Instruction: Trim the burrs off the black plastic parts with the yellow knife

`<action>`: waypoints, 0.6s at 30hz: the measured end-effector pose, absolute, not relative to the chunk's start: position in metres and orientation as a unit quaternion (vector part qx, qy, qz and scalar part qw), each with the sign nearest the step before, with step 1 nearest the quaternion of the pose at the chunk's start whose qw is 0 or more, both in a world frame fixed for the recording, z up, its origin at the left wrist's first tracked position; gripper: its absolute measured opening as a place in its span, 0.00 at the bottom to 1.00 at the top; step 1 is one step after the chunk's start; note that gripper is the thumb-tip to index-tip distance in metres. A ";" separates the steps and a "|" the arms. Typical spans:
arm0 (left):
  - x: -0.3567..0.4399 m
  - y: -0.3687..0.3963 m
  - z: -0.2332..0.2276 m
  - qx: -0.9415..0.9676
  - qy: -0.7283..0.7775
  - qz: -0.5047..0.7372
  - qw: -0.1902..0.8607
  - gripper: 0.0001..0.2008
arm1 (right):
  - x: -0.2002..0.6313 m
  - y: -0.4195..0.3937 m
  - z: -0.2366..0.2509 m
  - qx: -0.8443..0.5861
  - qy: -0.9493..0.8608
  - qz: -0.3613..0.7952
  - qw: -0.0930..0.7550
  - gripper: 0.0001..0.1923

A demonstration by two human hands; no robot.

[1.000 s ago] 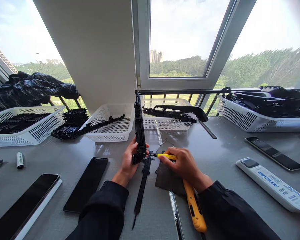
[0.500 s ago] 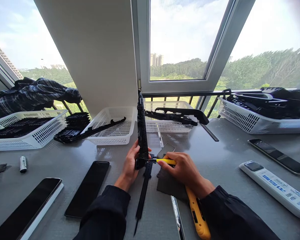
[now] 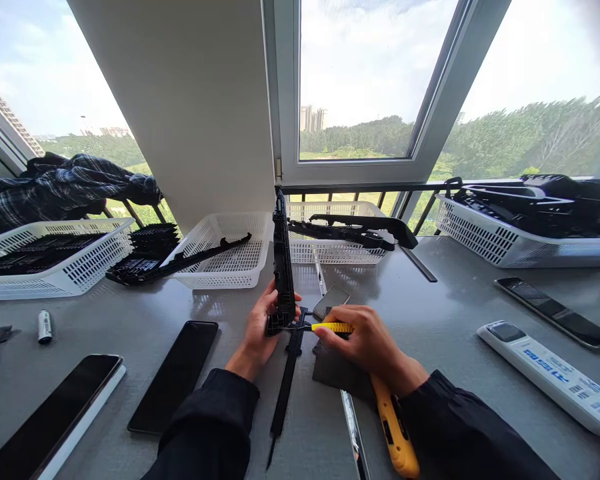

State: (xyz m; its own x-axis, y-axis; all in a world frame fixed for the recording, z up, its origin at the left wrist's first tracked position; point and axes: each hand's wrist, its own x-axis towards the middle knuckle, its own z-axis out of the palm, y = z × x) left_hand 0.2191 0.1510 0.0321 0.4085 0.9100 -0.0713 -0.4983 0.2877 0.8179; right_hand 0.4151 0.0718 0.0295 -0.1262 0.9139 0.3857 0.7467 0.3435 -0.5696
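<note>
My left hand (image 3: 258,327) is closed around the lower end of a long black plastic trim part (image 3: 283,267), held upright with its ribbed side showing. In my right hand (image 3: 367,337) is a slim yellow-handled tool (image 3: 333,327), pinched between thumb and fingers. Its thin dark tip meets the bottom end of the trim part; the exact tip is too small to make out. Beneath both hands lies a narrow black strip (image 3: 286,393). A dark grey cloth (image 3: 337,367) and an orange-yellow power tool (image 3: 398,433) lie under my right hand and wrist.
White plastic baskets (image 3: 225,277) line the back of the grey table (image 3: 445,387), several holding black parts. Two dark phones (image 3: 177,377) (image 3: 60,413) lie left, near a small white cylinder (image 3: 45,327). Right are a white labelled device (image 3: 550,377) and another phone (image 3: 555,312).
The lower end of the trim part has tilted and shifted slightly left in my left hand. The yellow-handled tool's tip has moved a little down and left along that end.
</note>
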 end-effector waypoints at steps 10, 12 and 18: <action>0.221 0.151 0.027 0.382 0.279 0.467 0.748 0.23 | 0.416 0.074 0.027 -0.588 -0.721 0.105 0.351 0.23; 0.221 0.151 0.028 0.384 0.282 0.467 0.745 0.22 | 0.415 0.073 0.028 -0.583 -0.725 0.114 0.349 0.23; 0.220 0.149 0.032 0.372 0.282 0.465 0.752 0.17 | 0.413 0.071 0.032 -0.553 -0.752 0.124 0.337 0.22</action>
State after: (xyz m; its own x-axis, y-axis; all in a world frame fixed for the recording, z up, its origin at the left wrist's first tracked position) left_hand 0.2205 0.1489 0.0320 0.4072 0.9099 -0.0786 -0.4900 0.2903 0.8220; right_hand 0.4131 0.0709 0.0317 -0.1620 0.9152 0.3689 0.7481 0.3577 -0.5590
